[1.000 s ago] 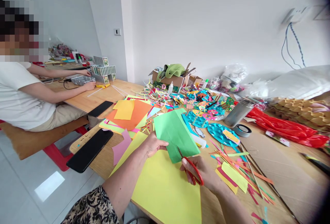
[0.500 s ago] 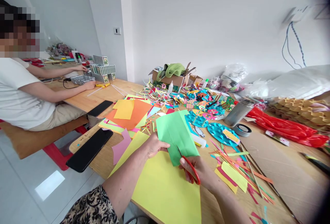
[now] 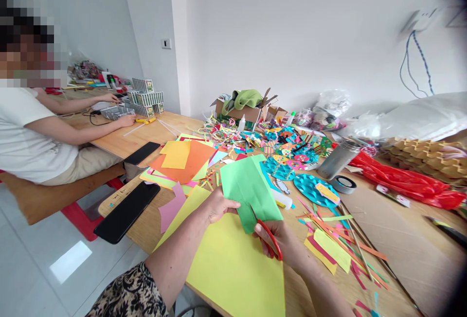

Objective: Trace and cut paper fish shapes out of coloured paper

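My left hand (image 3: 222,206) pinches the left edge of a sheet of green paper (image 3: 246,178), its thumb lying on top. In my right hand (image 3: 279,239) is a pair of red-handled scissors (image 3: 270,240), fingers in the loops. The blades reach into the lower part of the green sheet, where a cut line shows. Beneath both hands lies a large sheet of yellow paper (image 3: 237,268). A piece of pink paper (image 3: 172,207) rests left of my left hand. Small yellow and red paper pieces (image 3: 332,251) are beside my right wrist.
A black phone (image 3: 126,212) lies at the table's left edge. Orange paper (image 3: 193,161), blue egg-tray pieces (image 3: 310,190), a roll of tape (image 3: 344,184) and a metal cup (image 3: 338,159) stand around. Cardboard (image 3: 397,239) covers the right side. Another person (image 3: 54,132) sits at the left.
Both hands, the green paper and the scissors stay in nearly the same place. The other person's head and far hand have shifted slightly.
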Demonstrator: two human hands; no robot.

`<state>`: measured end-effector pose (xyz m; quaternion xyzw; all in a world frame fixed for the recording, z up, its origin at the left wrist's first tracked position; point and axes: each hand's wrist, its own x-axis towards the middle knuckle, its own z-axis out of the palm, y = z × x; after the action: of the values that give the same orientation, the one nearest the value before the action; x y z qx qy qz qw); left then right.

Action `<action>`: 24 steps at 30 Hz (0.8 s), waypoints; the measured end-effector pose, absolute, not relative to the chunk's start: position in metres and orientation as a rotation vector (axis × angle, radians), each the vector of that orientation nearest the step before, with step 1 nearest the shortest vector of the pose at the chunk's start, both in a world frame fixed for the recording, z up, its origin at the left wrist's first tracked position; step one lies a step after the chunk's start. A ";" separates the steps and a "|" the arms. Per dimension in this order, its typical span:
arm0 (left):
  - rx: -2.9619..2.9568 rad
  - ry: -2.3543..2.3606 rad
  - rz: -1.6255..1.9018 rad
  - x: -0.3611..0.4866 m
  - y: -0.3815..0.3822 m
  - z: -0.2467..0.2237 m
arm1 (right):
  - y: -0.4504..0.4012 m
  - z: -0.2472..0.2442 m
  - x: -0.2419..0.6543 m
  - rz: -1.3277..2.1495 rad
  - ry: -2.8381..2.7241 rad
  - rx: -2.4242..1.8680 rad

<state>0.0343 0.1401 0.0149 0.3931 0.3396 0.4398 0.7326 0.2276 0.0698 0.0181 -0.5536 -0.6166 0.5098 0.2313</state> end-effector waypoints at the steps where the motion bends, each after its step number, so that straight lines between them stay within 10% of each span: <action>1: 0.866 0.747 0.965 0.034 0.140 0.014 | 0.070 0.017 0.228 1.408 -1.675 -1.539; 24: 0.914 0.742 0.914 0.035 0.139 0.013 | 0.068 0.020 0.224 1.423 -1.624 -1.619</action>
<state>0.0351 0.1393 0.0128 0.4157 0.3377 0.4159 0.7350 0.2239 0.0680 0.0202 -0.5852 -0.5870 0.5144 0.2198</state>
